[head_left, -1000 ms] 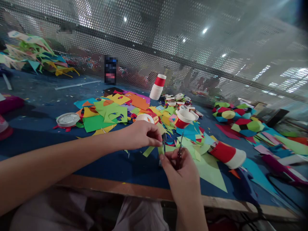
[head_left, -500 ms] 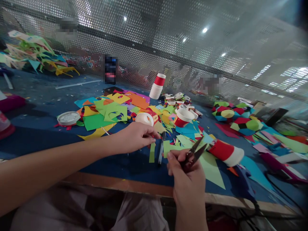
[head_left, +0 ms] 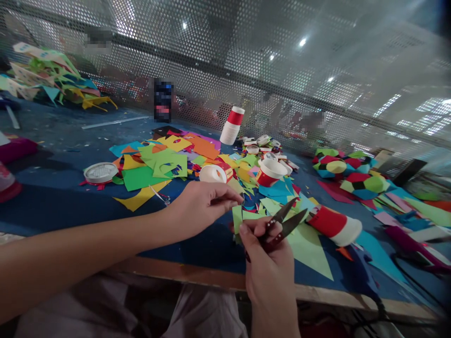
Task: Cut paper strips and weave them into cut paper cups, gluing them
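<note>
Sitting between both hands (head_left: pixel 207 202) (head_left: pixel 269 256): green paper (head_left: pixel 237 219)

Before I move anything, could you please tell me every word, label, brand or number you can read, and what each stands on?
There are none I can read.
Middle cup on its side: marks on a yellow patch, too small.
Open cup to its right: marks too small.
Round lid: surface detail, too blurred.
Upright dark panel: pixelated.
Scissors: no legible lettering.
</note>
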`<state>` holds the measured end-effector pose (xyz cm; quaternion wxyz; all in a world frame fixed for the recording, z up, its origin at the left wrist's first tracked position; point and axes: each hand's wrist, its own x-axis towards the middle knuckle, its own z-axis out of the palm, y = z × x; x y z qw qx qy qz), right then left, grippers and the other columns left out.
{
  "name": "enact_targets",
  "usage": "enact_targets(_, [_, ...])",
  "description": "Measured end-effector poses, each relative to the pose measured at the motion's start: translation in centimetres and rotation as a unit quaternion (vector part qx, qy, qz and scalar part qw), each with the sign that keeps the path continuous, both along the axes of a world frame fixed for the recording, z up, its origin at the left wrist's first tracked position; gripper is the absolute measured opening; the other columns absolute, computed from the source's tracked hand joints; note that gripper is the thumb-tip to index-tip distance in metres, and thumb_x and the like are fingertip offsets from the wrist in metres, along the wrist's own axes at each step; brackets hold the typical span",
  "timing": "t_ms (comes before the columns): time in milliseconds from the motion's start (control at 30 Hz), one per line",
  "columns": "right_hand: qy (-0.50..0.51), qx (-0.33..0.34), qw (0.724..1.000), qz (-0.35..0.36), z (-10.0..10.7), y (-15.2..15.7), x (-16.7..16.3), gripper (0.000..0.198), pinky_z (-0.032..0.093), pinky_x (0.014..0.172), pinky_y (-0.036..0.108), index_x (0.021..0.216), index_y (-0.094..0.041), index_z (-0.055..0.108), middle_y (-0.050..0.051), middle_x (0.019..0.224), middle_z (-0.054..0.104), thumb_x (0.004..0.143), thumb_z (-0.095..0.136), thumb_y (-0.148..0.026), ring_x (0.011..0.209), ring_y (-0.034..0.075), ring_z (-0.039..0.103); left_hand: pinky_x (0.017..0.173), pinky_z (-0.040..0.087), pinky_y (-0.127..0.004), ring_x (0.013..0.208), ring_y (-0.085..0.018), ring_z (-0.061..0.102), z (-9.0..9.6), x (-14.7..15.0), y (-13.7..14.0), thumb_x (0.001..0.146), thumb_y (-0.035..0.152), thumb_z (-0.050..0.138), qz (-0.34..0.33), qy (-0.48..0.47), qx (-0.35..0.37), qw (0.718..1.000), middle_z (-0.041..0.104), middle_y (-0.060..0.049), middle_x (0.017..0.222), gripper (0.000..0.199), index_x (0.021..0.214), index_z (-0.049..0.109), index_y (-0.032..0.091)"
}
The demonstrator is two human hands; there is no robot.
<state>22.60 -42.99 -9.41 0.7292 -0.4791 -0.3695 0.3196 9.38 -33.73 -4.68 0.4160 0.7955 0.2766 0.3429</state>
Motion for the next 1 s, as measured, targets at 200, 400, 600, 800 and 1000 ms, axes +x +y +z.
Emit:
enact_targets(200, [0.021, 0.025, 0.999, -0.019, -0.5, -0.2, 0.1, 0.028, 0.047, 0.068, 0.031, 0.071, -0.022, 0.05, -0.005, 0.067, 0.063, 0.076, 0.077, -0.019, 0.068, 0.015, 0.064, 0.062, 0.047, -0.023, 0.07, -0.014, 0.067, 1.0, -1.1, 1.3, 0.094, 0.036, 0.049, 0.021, 0.017, -0.039, 0.999, 0.073, -0.001, 0.076, 0.021, 0.09, 0.06, 0.018])
enact_targets(400, [0.046, 0.036, 0.998, -0.013, 0.0, -0.3, -0.1, 0.028, 0.052, 0.073, 0.034, 0.069, -0.022, 0.051, -0.007, 0.066, 0.063, 0.073, 0.079, -0.019, 0.066, 0.015, 0.065, 0.071, 0.05, -0.027, 0.095, -0.02, 0.066, 0.5, -2.1, 2.4, 0.087, 0.041, 0.057, -0.031, 0.052, -0.027, 0.998, 0.07, -0.006, 0.106, 0.026, 0.083, 0.068, 0.018])
enact_targets(600, [0.055, 0.04, 0.998, 0.004, 0.0, -0.4, -0.1, 0.028, 0.051, 0.072, 0.031, 0.069, -0.022, 0.053, -0.007, 0.067, 0.064, 0.073, 0.08, -0.017, 0.066, 0.014, 0.067, 0.099, 0.046, -0.036, 0.124, -0.025, 0.056, 0.3, -2.7, 2.7, 0.083, 0.036, 0.069, -0.045, 0.004, 0.118, 0.992, 0.062, -0.007, 0.132, 0.025, 0.066, 0.064, 0.018])
enact_targets(800, [0.05, 0.047, 0.998, 0.006, -0.4, -0.2, 0.0, 0.027, 0.05, 0.073, 0.03, 0.07, -0.022, 0.053, -0.006, 0.069, 0.065, 0.076, 0.079, -0.017, 0.068, 0.014, 0.065, 0.082, 0.053, -0.031, 0.099, -0.019, 0.067, 0.5, -2.6, 1.8, 0.088, 0.032, 0.062, 0.027, -0.003, 0.139, 0.99, 0.069, -0.007, 0.115, 0.025, 0.111, 0.064, 0.02])
enact_targets(1000, [0.051, 0.033, 0.998, 0.004, -0.4, -0.1, -0.1, 0.027, 0.042, 0.057, 0.02, 0.068, -0.021, 0.053, -0.006, 0.066, 0.063, 0.072, 0.08, -0.016, 0.06, 0.01, 0.054, 0.095, 0.049, -0.031, 0.104, -0.018, 0.064, 2.7, -2.2, -3.7, 0.087, 0.02, 0.064, 0.065, -0.028, 0.301, 0.951, 0.068, -0.001, 0.112, 0.021, 0.069, 0.054, 0.021])
